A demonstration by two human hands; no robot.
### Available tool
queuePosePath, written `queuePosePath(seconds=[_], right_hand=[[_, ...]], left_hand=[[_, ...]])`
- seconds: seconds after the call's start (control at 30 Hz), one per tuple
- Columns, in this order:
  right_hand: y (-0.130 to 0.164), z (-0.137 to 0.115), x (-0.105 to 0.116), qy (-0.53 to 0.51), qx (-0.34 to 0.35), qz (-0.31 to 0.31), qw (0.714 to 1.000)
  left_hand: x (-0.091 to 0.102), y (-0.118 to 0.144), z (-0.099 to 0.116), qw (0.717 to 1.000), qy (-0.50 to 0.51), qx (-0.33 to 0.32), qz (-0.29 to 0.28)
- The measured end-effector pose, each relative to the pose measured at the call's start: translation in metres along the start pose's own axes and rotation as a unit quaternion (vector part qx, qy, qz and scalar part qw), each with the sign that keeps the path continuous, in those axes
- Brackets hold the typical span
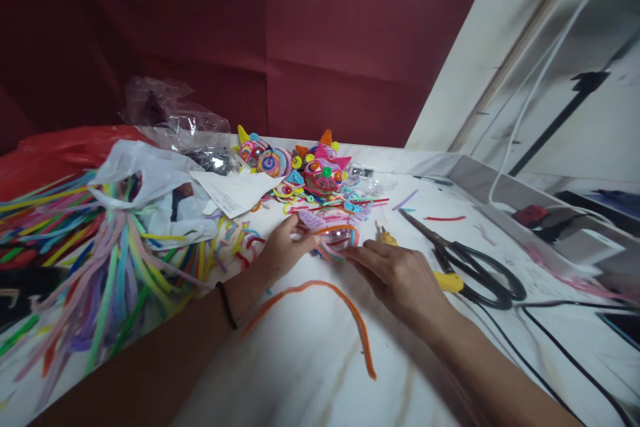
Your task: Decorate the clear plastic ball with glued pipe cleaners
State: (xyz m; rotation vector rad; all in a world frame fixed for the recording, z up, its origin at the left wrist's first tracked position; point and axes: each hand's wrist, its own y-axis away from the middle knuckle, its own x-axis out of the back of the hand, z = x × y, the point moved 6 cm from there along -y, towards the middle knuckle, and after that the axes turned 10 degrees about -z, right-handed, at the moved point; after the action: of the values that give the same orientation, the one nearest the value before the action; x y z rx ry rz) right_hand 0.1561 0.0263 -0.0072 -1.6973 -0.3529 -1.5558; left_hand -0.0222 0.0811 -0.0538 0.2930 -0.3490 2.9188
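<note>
**Two finished figures stand far back, a third is under the fingers**

Two bright pipe-cleaner figures (305, 163) stand complete at the far middle of the table (310, 360), each a coiled face with small horns, and loose coils and offcuts lie scattered just before them. Nearer, at the middle, both hands meet on a clear plastic dome (336, 237) that rests on the table. The left hand (283, 250) pinches its left rim between thumb and fingers; the right hand (400, 277) lies flat, fingertips pressed to its near right edge and closed on nothing. So far the dome carries only a few coloured strands around its rim and a lilac piece above, so I judge this one is barely begun. An orange pipe cleaner (345, 310) lies unused near the wrists, scissors (465, 260) sit to the right, and a heap of spare pipe cleaners (75, 240) fills the left.
</note>
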Motion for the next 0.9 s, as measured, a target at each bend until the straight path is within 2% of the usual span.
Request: queuePosePath(seconds=[0.43, 0.9], right_hand=[[-0.005, 0.008, -0.005, -0.024, -0.061, -0.061, 0.996], [-0.009, 0.026, -0.013, -0.194, -0.135, -0.055, 0.97]], left_hand=[[0.003, -0.008, -0.004, 0.999, -0.04, 0.011, 0.006], [-0.002, -0.007, 0.006, 1.0, -0.013, 0.024, -0.013]])
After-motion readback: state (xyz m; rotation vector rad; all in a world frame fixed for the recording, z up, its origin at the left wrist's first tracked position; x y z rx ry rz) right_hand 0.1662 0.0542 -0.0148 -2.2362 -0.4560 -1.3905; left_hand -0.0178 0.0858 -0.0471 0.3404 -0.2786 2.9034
